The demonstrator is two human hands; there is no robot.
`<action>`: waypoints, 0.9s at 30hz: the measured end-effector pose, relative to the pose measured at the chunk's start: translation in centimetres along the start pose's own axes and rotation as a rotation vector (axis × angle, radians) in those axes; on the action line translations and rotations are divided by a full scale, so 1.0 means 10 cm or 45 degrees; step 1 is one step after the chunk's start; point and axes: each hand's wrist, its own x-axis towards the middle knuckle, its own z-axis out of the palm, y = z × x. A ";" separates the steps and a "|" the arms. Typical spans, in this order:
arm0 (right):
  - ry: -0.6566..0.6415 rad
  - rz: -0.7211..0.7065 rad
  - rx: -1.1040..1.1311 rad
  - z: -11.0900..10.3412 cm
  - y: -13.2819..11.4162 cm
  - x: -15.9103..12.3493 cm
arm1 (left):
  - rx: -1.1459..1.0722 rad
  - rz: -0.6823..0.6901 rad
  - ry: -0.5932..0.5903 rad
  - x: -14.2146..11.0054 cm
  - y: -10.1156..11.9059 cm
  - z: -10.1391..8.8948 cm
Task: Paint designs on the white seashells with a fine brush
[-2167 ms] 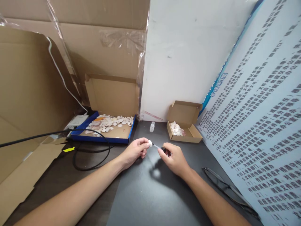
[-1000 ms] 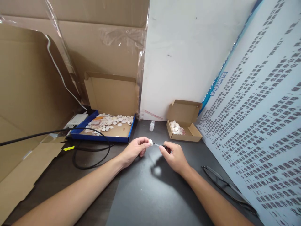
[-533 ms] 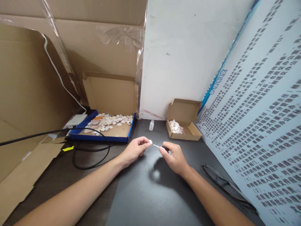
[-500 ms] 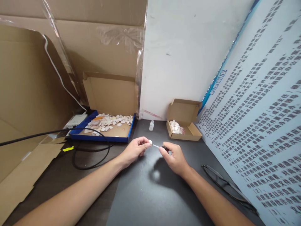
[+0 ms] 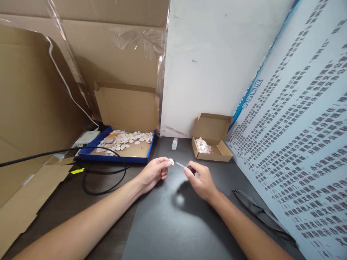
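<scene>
Between thumb and fingers, my left hand (image 5: 155, 173) pinches a small white shell (image 5: 171, 162) above the dark mat. My right hand (image 5: 201, 180) is closed around the black cap of a small brush (image 5: 179, 164), whose thin pale stem points left toward the shell. The brush's dark tip is at the shell's edge; whether it touches cannot be told. Behind the hands stands a small clear bottle (image 5: 175, 144) with a white label and no cap on it.
A blue-sided box (image 5: 119, 159) of shells stands back left, a smaller cardboard box (image 5: 214, 157) with shells back right. A black cable (image 5: 104, 193) loops at left near my forearm. Eyeglasses (image 5: 260, 213) lie at right beside a printed panel (image 5: 298, 151).
My left hand has drawn slightly left and up with the shell, which is now tilted differently. The brush stem shows more of its length; my right hand has barely moved.
</scene>
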 end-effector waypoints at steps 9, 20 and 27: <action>-0.031 0.010 -0.019 0.02 0.00 0.00 | -0.169 -0.011 0.041 0.00 0.00 -0.03; -0.039 0.055 -0.079 0.01 0.01 0.00 | -0.183 -0.014 0.094 -0.01 0.02 -0.01; -0.101 0.030 -0.071 0.03 0.00 0.01 | -0.181 -0.030 0.083 0.01 0.01 -0.02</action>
